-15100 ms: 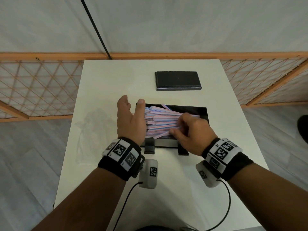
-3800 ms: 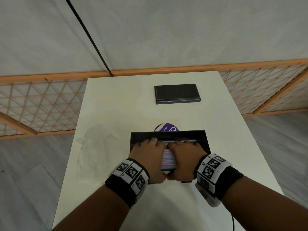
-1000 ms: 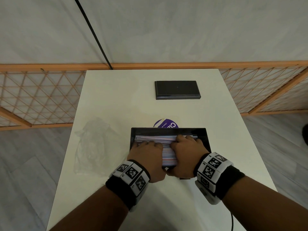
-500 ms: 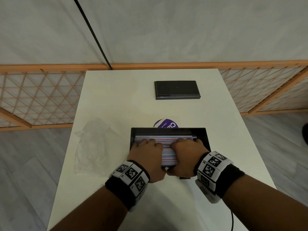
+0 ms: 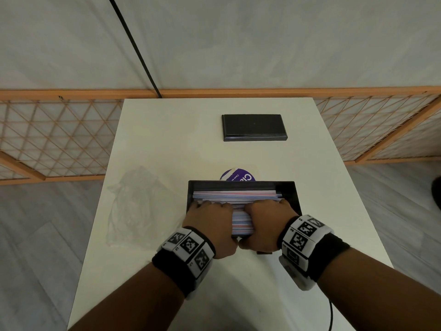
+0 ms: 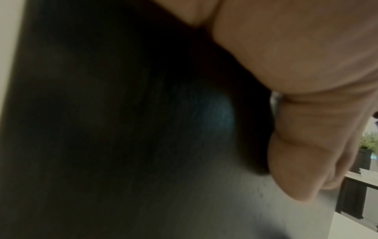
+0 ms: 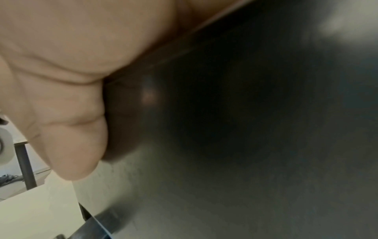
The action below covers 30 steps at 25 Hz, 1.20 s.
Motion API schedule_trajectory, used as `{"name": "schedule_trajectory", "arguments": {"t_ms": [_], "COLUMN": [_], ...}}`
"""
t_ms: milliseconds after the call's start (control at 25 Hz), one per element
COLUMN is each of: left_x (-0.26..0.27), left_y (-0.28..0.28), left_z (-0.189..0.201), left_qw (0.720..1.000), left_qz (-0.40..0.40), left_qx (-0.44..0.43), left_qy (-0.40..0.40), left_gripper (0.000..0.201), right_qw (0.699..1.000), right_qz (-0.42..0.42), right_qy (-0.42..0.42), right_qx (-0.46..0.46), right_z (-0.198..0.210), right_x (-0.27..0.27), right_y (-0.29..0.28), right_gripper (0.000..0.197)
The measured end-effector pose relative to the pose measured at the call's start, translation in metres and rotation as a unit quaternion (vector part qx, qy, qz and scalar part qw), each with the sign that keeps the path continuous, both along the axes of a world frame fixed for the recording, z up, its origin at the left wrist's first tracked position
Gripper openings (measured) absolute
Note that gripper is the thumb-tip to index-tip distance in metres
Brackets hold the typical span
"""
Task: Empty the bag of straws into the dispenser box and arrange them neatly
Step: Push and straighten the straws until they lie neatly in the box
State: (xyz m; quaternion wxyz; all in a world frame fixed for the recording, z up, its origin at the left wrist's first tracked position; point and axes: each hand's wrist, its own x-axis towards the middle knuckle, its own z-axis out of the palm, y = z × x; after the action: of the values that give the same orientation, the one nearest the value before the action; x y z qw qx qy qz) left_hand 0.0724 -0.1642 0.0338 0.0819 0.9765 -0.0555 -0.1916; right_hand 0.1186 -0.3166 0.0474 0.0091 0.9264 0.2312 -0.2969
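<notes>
The black dispenser box stands at the table's middle, filled with pink, blue and white straws lying level and parallel. My left hand and right hand sit side by side at the box's near wall. Their fingers curl over the rim onto the straws. A stack of straws shows between the two hands. In the left wrist view a thumb presses the box's dark front face. The right wrist view shows the other thumb against the dark face. The clear empty bag lies left of the box.
A flat black lid lies at the table's far side. A round purple label peeks out behind the box. The white table is bordered by an orange lattice fence and a grey floor.
Over the last second both hands stay on the box's near wall; the right fingers have drawn back slightly. The straws, splayed fifteen seconds ago, now lie flat and parallel.
</notes>
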Motion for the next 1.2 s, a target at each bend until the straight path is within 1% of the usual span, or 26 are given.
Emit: {"name": "schedule_trajectory", "arguments": {"t_ms": [240,320,440,520,680,840,960,1080,1200], "left_x": [-0.0018,-0.0011,-0.0011,-0.0016,-0.0004,-0.0022,-0.0025,-0.0019,-0.0022], "left_y": [0.0002,0.0002,0.0004,0.0004,-0.0004,-0.0001,-0.0002,-0.0007,-0.0012], "left_z": [-0.0007,-0.0009,-0.0011,-0.0006,-0.0001,-0.0009,-0.0005,0.0014,0.0017], "left_qw": [1.000,1.000,1.000,1.000,1.000,1.000,1.000,1.000,1.000], "left_qz": [0.002,0.004,-0.002,-0.002,0.000,0.007,0.002,0.000,0.003], "left_qx": [0.001,-0.007,0.002,0.007,0.002,-0.005,0.004,0.009,0.009], "left_qy": [-0.008,-0.012,-0.015,-0.013,-0.015,-0.026,-0.028,-0.020,-0.012], "left_gripper": [0.062,0.061,0.057,0.056,0.053,0.055,0.049,0.043,0.048], "right_qw": [1.000,0.999,1.000,1.000,0.999,1.000,1.000,1.000,1.000], "right_qz": [0.008,0.016,0.006,0.005,0.024,0.008,0.006,0.008,0.007], "right_qy": [-0.005,-0.010,-0.002,-0.004,-0.026,-0.008,-0.012,-0.010,-0.009], "right_qx": [-0.018,-0.027,-0.010,-0.008,-0.034,-0.011,-0.010,-0.026,-0.020], "right_z": [0.0013,0.0022,0.0025,0.0034,0.0049,0.0040,0.0036,0.0044,0.0031], "right_x": [0.0013,0.0022,0.0012,-0.0006,-0.0002,0.0005,-0.0009,-0.0009,-0.0006], "right_y": [0.0005,0.0016,0.0015,0.0011,0.0011,0.0013,0.0015,0.0022,0.0017], "right_gripper": [0.062,0.063,0.064,0.062,0.061,0.055,0.050,0.052,0.053]}}
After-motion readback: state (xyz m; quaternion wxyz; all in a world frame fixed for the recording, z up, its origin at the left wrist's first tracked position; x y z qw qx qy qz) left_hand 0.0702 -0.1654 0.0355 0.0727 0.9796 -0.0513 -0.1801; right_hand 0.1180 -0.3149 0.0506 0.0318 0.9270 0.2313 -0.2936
